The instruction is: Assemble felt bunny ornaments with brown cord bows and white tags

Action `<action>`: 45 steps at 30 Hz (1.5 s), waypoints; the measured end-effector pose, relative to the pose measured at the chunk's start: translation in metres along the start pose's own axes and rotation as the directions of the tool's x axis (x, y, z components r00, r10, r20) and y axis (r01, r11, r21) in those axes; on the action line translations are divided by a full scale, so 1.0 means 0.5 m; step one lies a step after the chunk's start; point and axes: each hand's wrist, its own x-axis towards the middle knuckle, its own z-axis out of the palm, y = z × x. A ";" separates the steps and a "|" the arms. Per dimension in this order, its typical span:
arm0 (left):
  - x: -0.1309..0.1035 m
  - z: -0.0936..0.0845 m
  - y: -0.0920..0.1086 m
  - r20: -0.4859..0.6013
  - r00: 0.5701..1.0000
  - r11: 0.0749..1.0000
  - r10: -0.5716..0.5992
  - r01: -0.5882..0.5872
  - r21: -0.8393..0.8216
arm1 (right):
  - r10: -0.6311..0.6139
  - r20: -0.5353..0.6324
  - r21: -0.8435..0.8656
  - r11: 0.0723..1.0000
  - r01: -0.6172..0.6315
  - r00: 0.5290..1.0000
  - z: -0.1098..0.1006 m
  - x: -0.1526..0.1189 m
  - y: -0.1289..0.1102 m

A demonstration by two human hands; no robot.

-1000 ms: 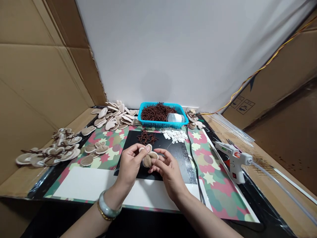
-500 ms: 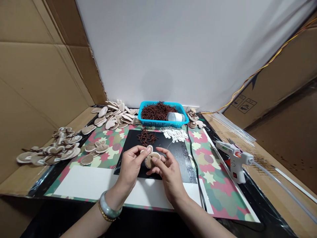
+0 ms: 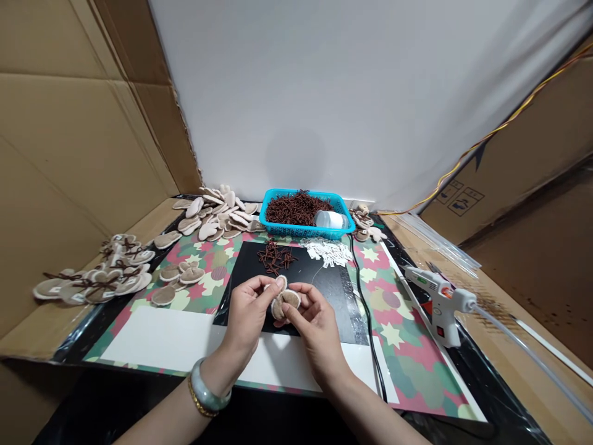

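My left hand (image 3: 248, 314) and my right hand (image 3: 311, 321) meet over a black mat (image 3: 324, 281) and pinch a small beige felt piece (image 3: 284, 299) made of rounded lobes. The left thumb and forefinger grip its upper lobe; the right fingers hold its right side. A jade-coloured bangle sits on my left wrist. Just beyond the hands lies a small heap of brown cord bits (image 3: 275, 256).
A blue basket (image 3: 282, 230) of brown cords with a white jar (image 3: 330, 219) stands at the back. Beige felt pieces are piled at back left (image 3: 217, 213) and far left (image 3: 95, 278). White tags (image 3: 330, 251) lie by the basket. A glue gun (image 3: 440, 300) stands right, with a black cable (image 3: 365, 309).
Both hands have closed in on the felt piece and brought its lobes together. The view has shifted slightly; nothing else on the table moved.
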 end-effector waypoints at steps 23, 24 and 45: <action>0.041 -0.060 0.030 0.198 0.980 0.968 -0.028 -0.023 0.251 | 0.013 0.002 -0.153 0.988 -0.013 1.000 -0.021 0.005 -0.019; 0.037 -0.060 0.027 0.186 0.983 0.971 -0.003 -0.042 0.237 | 0.053 0.011 -0.134 0.990 -0.051 0.999 -0.018 0.011 -0.017; 0.006 -0.366 0.099 -0.159 0.935 0.881 0.316 -0.226 0.416 | 0.082 0.461 -0.809 0.447 0.381 0.884 0.170 0.170 -0.032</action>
